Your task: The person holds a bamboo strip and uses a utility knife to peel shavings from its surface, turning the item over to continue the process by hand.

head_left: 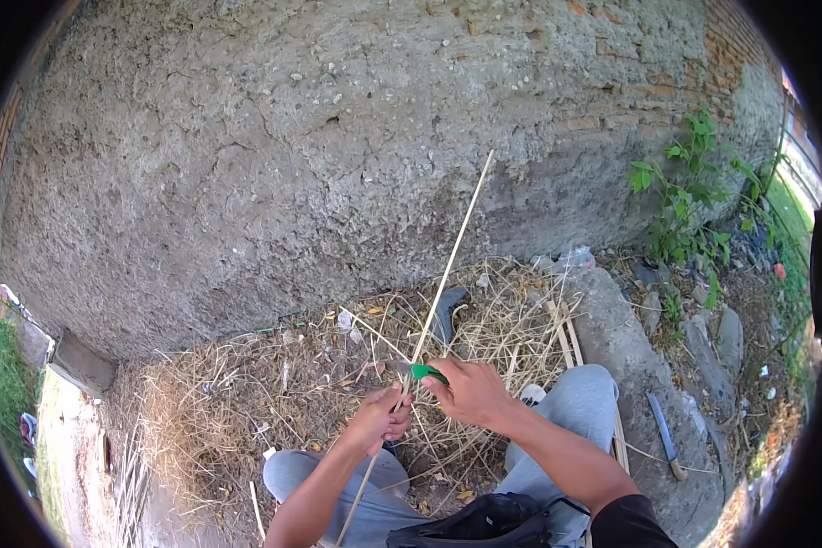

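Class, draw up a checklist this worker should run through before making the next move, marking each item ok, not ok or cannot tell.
1. Left hand grips the pale strip: ok.
2. Right hand holds the green-handled knife: ok.
3. Left fingers well away from the knife: not ok, they sit just below it.
4. Long-bladed knife out of both hands: ok, lying at the right.
5. Cutting edge sharp: cannot tell.

Short black sleeve (632, 524) at 5 o'clock. Light grey trousers (586, 406) at 4 and 7 o'clock. Soft black pouch (484, 521) near 6 o'clock. Left hand (376, 424), right hand (473, 395) bare.
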The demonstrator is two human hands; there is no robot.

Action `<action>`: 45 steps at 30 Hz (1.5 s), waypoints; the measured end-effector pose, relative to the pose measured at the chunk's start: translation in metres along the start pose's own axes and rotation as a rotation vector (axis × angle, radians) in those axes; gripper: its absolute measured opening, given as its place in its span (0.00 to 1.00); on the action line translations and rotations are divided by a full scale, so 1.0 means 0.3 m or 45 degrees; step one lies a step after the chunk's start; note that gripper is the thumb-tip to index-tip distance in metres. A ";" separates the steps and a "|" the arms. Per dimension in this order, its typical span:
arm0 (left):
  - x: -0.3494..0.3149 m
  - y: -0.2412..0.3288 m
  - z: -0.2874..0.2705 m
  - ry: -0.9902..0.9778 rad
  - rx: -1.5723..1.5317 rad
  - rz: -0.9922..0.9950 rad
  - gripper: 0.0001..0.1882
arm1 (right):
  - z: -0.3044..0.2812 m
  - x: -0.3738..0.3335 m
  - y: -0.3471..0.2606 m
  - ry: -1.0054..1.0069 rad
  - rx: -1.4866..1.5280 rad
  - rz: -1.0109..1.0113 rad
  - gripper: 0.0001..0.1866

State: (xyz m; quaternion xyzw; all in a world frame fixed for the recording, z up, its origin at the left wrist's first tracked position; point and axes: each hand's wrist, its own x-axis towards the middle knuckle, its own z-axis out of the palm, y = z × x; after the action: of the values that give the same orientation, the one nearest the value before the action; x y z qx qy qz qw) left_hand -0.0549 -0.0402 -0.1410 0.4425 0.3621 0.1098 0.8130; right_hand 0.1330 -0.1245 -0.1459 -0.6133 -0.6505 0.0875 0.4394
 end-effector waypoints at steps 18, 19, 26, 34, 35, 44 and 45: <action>-0.053 -0.014 0.012 0.000 -0.089 0.071 0.17 | 0.032 -0.028 -0.017 0.005 -0.060 0.002 0.15; -0.054 -0.013 0.012 0.001 -0.089 0.073 0.17 | 0.037 -0.030 -0.015 0.025 -0.065 -0.004 0.15; -0.046 -0.013 -0.020 -0.198 -0.340 -0.062 0.18 | 0.016 0.005 0.005 0.006 0.336 0.426 0.16; -0.036 -0.031 -0.032 -0.284 -0.371 -0.069 0.18 | 0.007 0.037 0.075 0.160 0.666 0.687 0.14; -0.035 -0.031 -0.032 -0.303 -0.381 -0.081 0.18 | 0.008 0.037 0.073 0.155 0.677 0.668 0.14; -0.030 -0.030 -0.037 -0.384 -0.443 -0.123 0.18 | 0.019 0.030 0.061 0.149 0.736 0.684 0.14; -0.028 -0.029 -0.035 -0.407 -0.453 -0.130 0.19 | 0.021 0.028 0.072 0.151 0.734 0.684 0.14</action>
State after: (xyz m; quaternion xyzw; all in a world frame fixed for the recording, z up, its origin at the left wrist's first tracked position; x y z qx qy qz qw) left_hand -0.0694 -0.0427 -0.1475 0.2850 0.2258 0.0591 0.9297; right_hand 0.1454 -0.1095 -0.1600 -0.6172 -0.3892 0.3426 0.5918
